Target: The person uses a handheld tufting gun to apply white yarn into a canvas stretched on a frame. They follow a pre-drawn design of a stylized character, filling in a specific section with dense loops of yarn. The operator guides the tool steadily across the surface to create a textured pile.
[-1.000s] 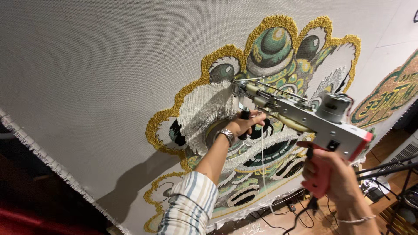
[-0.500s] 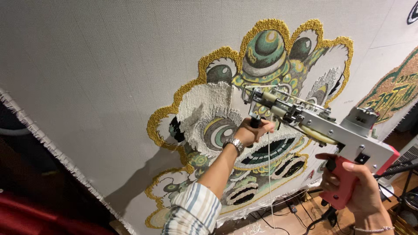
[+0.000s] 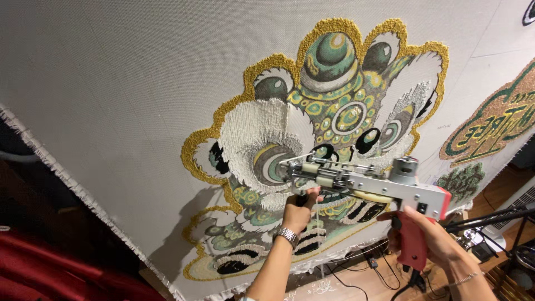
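A silver tufting gun (image 3: 362, 181) with a red grip points its tip at a grey stretched cloth (image 3: 111, 72). On the cloth is a half-filled lion-head design (image 3: 323, 106) in gold, green, white and black yarn. My left hand (image 3: 300, 210), with a metal watch on the wrist, is wrapped around the gun's black front handle, just below the white tufted patch. My right hand (image 3: 426, 242) grips the red rear handle, finger near the trigger. A thin white yarn strand hangs down from the gun.
A second gold-and-green tufted patch (image 3: 493, 120) sits on the cloth at the right. The cloth's frayed edge (image 3: 67, 178) runs diagonally at the left. Cables (image 3: 362, 267), a dark stand arm (image 3: 490, 217) and a white box lie on the wooden floor below right.
Both hands and the gun have dropped lower and to the left on the design, from near the green eyes to the white patch. The view moved closer.
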